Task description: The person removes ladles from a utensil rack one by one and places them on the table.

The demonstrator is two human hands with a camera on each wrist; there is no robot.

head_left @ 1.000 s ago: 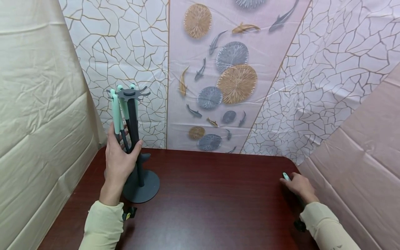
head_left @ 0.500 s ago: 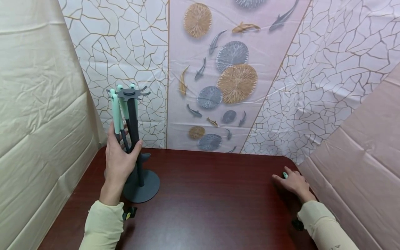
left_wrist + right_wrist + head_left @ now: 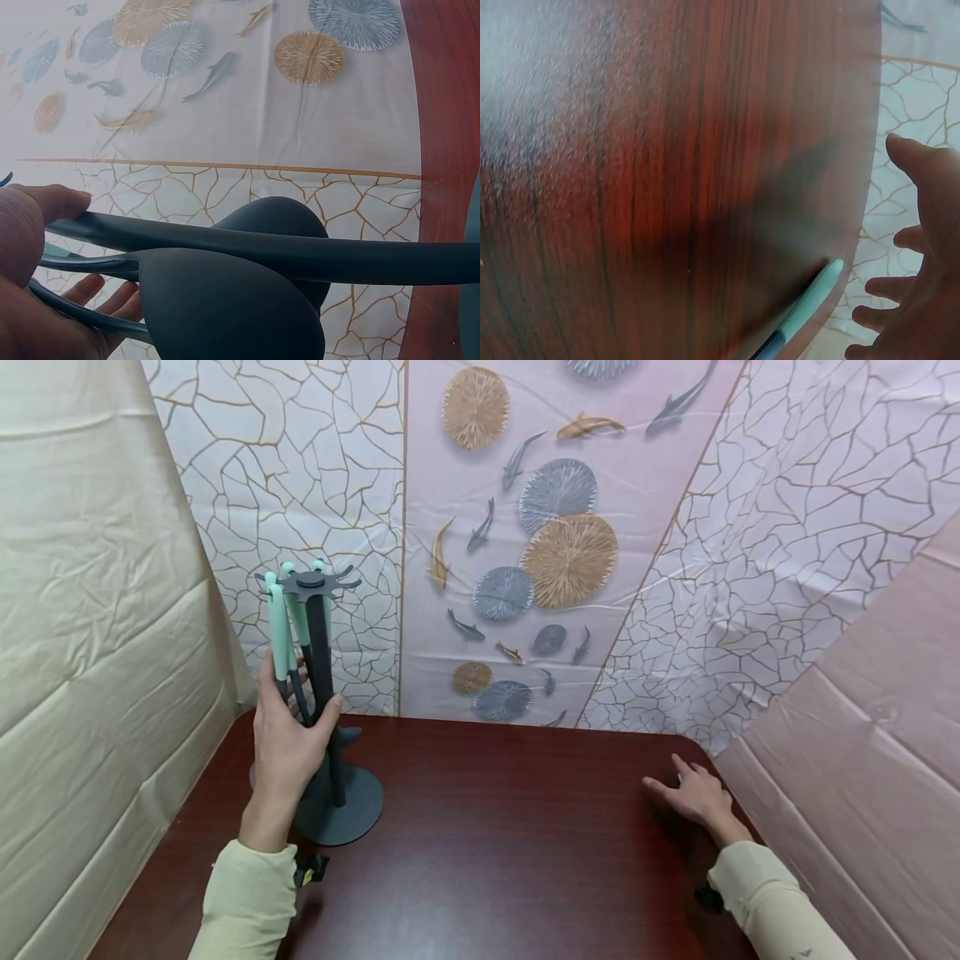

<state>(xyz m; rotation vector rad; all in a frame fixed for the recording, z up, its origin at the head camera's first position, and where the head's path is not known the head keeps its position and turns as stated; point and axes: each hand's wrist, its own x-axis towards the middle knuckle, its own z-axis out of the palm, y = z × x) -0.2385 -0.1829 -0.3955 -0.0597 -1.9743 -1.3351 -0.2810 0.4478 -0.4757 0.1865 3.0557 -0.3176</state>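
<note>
A dark grey utensil stand [image 3: 318, 647] with a round base and a hooked top stands at the left of the table. Several utensils with mint handles [image 3: 278, 635] hang from its hooks. My left hand [image 3: 288, 739] grips the stand's pole and the utensil shafts beside it, thumb on the pole. Close by in the left wrist view are dark, rounded utensil heads [image 3: 225, 300]. My right hand [image 3: 697, 793] is over the table's far right corner, fingers spread, holding nothing. Under it lies a utensil with a mint handle [image 3: 814, 296]; the head view mostly hides it.
The dark red wooden table [image 3: 510, 843] has a rounded far right corner. Patterned cloth [image 3: 502, 543] hangs behind it. Cream cloth [image 3: 105, 660] runs along the left side, and pale pinkish cloth [image 3: 862, 743] along the right.
My right hand has let go of the mint-handled utensil, spread its fingers and shifted slightly left and away from me. My left hand and the stand have stayed put.
</note>
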